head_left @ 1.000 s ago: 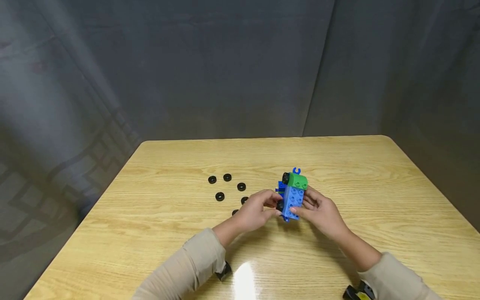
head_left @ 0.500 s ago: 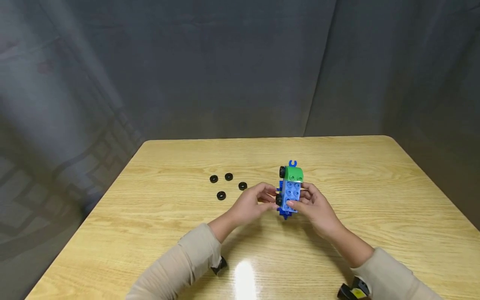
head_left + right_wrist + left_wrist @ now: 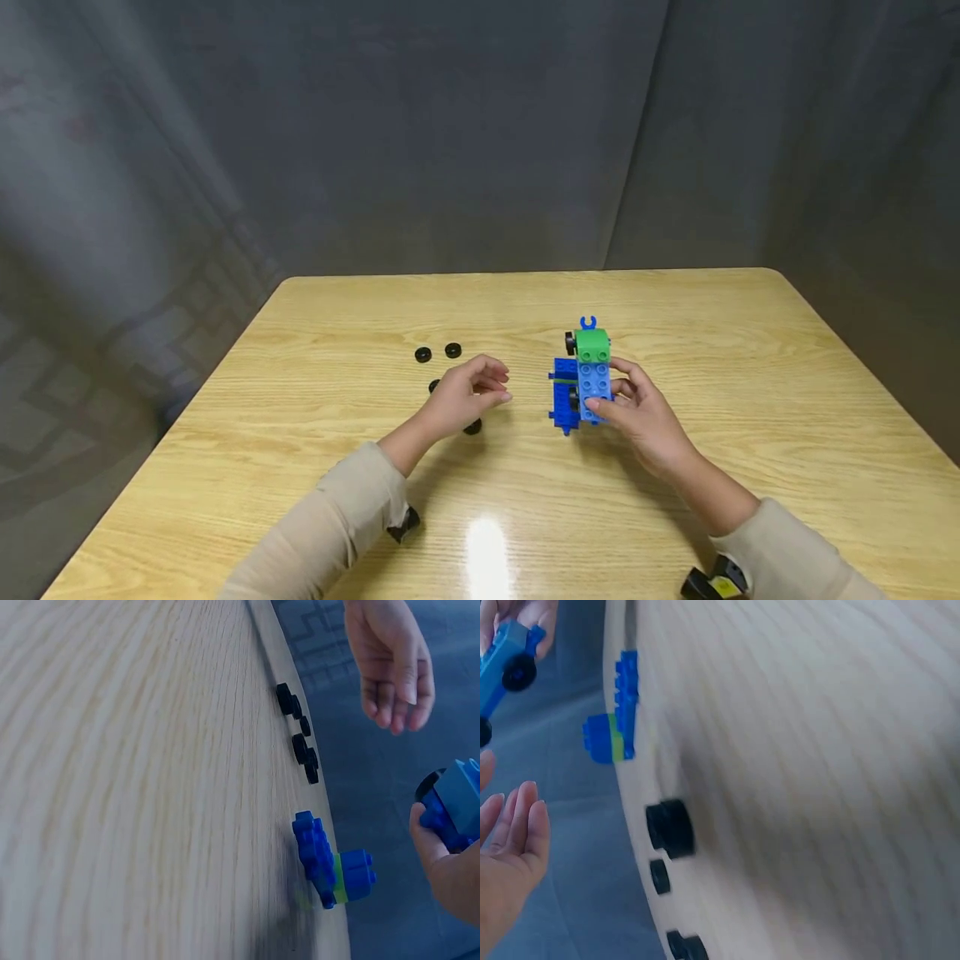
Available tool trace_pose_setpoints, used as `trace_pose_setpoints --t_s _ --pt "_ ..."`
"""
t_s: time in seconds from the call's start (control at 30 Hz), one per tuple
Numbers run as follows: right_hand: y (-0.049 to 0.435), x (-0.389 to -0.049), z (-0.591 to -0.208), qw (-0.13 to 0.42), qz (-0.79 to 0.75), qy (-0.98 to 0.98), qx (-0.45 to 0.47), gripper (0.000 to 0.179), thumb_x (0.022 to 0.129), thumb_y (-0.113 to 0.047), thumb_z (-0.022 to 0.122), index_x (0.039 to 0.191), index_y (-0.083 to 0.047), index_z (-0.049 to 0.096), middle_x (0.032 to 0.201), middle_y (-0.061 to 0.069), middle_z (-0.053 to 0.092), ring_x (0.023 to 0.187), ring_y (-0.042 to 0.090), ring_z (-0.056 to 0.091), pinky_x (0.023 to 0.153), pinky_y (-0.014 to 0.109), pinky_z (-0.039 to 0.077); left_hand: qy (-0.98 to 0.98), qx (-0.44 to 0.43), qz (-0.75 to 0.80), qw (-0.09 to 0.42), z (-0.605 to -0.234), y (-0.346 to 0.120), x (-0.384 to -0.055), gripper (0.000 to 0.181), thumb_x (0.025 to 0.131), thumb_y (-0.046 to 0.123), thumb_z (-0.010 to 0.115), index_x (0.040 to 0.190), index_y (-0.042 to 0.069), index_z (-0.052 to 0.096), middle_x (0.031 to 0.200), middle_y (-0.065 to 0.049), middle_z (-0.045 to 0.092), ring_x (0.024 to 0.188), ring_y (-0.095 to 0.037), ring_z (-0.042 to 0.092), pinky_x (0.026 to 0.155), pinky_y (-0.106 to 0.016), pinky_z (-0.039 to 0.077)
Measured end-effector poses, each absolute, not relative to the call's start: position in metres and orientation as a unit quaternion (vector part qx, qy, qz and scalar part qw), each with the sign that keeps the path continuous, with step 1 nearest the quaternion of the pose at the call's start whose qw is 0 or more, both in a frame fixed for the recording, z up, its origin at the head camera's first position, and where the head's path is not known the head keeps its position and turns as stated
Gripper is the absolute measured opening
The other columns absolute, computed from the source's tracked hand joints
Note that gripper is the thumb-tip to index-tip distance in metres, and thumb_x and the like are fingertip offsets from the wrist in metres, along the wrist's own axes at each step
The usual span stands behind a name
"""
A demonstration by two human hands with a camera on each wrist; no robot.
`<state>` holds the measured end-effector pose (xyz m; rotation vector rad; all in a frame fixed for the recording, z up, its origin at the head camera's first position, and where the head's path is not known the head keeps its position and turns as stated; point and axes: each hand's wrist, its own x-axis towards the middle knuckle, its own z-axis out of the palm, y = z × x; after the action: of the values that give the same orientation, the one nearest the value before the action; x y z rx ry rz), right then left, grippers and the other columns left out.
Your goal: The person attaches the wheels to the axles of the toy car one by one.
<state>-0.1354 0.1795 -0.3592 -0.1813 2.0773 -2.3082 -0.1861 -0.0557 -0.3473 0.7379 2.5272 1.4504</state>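
My right hand (image 3: pixel 648 425) holds a toy building-brick car (image 3: pixel 594 379) above the table, thumb on its studs and fingers behind its right side. The car has a light blue studded body, a green front brick, a blue hook and black wheels on its left side. Apart from it, to the left, my left hand (image 3: pixel 463 396) hovers with relaxed fingers and nothing in them. In the right wrist view those fingers hang loosely beside the car. A darker blue brick base (image 3: pixel 319 859) with a yellow-green stripe and a raised blue block stands on the table, partly behind the car in the head view.
Several loose black wheels lie left on the wooden table (image 3: pixel 337 400), among them one wheel (image 3: pixel 423 354) at the far left and another wheel (image 3: pixel 472 427) below the left hand. The left hand hides part of the group. A grey curtain (image 3: pixel 450 167) hangs behind the table.
My left hand has let go of the car's left side and moved left, over the wheels. My right hand keeps holding the car, shifted slightly right, exposing more of the dark blue base.
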Motion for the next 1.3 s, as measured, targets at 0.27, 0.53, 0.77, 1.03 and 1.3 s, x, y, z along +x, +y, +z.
trace_pose_setpoints --t_s 0.27,0.53,0.77,1.03,1.3 --pt "0.184 -0.135 -0.359 0.023 -0.757 0.649 -0.069 0.056 0.079 0.002 0.057 0.126 -0.001 0.027 0.092 0.009 0.045 0.079 0.008 0.052 0.069 0.018 0.045 0.857 0.220 0.460 0.069 -0.368 -0.077 -0.194 0.029 0.078 0.010 0.064 0.102 -0.001 0.053 0.098 -0.011 0.057 0.086 -0.018 0.054 0.072 -0.026 0.046" --pt "0.186 -0.134 -0.357 0.033 -0.750 0.658 -0.064 0.062 0.079 0.003 0.057 0.127 0.008 0.019 0.094 0.010 0.044 0.080 0.008 0.052 0.069 0.018 0.046 0.878 0.219 0.411 0.107 -0.374 -0.087 -0.195 0.030 0.075 0.008 0.066 0.100 -0.001 0.054 0.098 -0.011 0.056 0.091 -0.023 0.054 0.076 -0.031 0.045" --pt "0.186 -0.132 -0.358 0.033 -0.722 0.689 -0.054 0.058 0.079 0.006 0.055 0.126 0.013 0.021 0.098 0.013 0.042 0.082 0.007 0.051 0.069 0.017 0.045 0.892 0.229 0.370 0.125 -0.379 -0.088 -0.194 0.039 0.071 0.011 0.070 0.105 0.000 0.053 0.100 -0.010 0.055 0.091 -0.023 0.053 0.079 -0.034 0.043" --pt "0.187 -0.130 -0.358 0.045 -0.693 0.719 -0.032 0.054 0.078 -0.001 0.060 0.120 0.016 0.031 0.108 0.023 0.044 0.086 0.007 0.053 0.074 0.020 0.046 0.903 0.226 0.338 0.135 -0.383 -0.085 -0.194 0.041 0.070 0.011 0.071 0.105 0.002 0.053 0.101 -0.011 0.056 0.094 -0.024 0.052 0.084 -0.036 0.041" --pt "0.188 -0.128 -0.359 0.039 -0.694 0.718 -0.031 0.048 0.076 0.001 0.061 0.112 0.021 0.036 0.093 0.015 0.056 0.081 0.008 0.056 0.070 0.023 0.048 0.907 0.228 0.324 0.142 -0.384 -0.083 -0.195 0.038 0.068 0.009 0.071 0.101 0.002 0.053 0.095 -0.008 0.056 0.090 -0.022 0.052 0.081 -0.034 0.042"
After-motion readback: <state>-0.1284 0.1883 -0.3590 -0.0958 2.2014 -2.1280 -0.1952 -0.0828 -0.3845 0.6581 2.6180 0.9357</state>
